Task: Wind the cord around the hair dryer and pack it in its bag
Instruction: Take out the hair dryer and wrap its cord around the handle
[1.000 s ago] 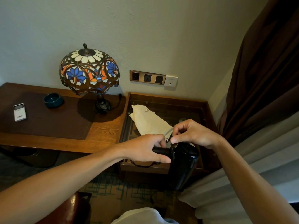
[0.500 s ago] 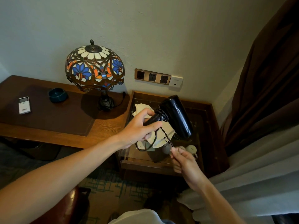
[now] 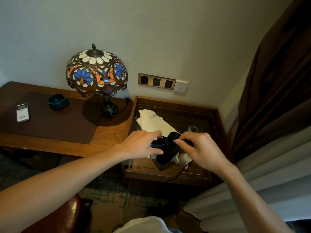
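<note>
- I am gripping the dryer (image 3: 168,148) by its handle with my left hand (image 3: 143,145), fingers curled round it, and holding it just above the glass top of the side table (image 3: 217,118), toward the table's 6 o'clock edge
- My right hand (image 3: 203,148) is sitting at the dryer's 3 o'clock with its fingertips drawn together at the body; I am judging that they are pinching the cord (image 3: 176,176), though the strand itself is too thin and dark to make out between them
- A loose run of cord is hanging below the table's front edge at 6 o'clock from the dryer, so winding is looking unfinished; if I am pulling a turn tight, that tail may be snagging on the edge and jerking the dryer in my grip
- Turns are likely to be slipping off the smooth body if I am easing the pinch before the next wrap is locking them
- Two small pale things (image 3: 183,158) are sitting on the glass right under the dryer, at its 5 o'clock; I cannot tell what they are, but a swinging plug or nozzle may be knocking them
- The bag (image 3: 154,121) is lying flat at the dryer's 11 o'clock, part hidden behind my left hand; its mouth is not showing, so I may be fumbling for the opening one-handed
- The lamp (image 3: 96,71) is standing well off at 10 o'clock, and its own lead is lying near the bag
</note>
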